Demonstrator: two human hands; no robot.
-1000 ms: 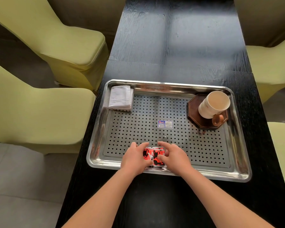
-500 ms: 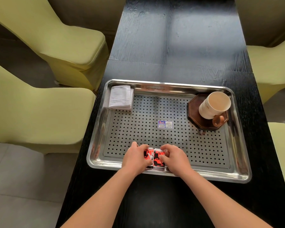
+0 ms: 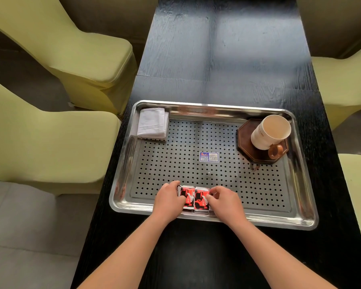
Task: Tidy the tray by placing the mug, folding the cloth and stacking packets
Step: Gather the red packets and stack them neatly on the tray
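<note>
A perforated steel tray [image 3: 300, 205] lies on the black table. Red-and-black packets [image 3: 194, 198] sit side by side at the tray's near edge. My left hand [image 3: 168, 200] presses them from the left and my right hand [image 3: 225, 202] from the right, fingers curled on their edges. A folded white cloth [image 3: 152, 123] rests in the tray's far-left corner. A cream mug [image 3: 269, 132] with a brown handle stands on a dark octagonal coaster [image 3: 246, 147] in the far-right corner.
A small blue label [image 3: 208, 157] is stuck at the tray's middle. Yellow-green covered chairs [image 3: 50, 132] flank the narrow black table [image 3: 227, 59] on both sides. Grey floor tiles show at the lower left.
Both hands have shifted slightly on the packets, drawing them closer together and squarer at the tray's near edge. Cloth and mug have not moved.
</note>
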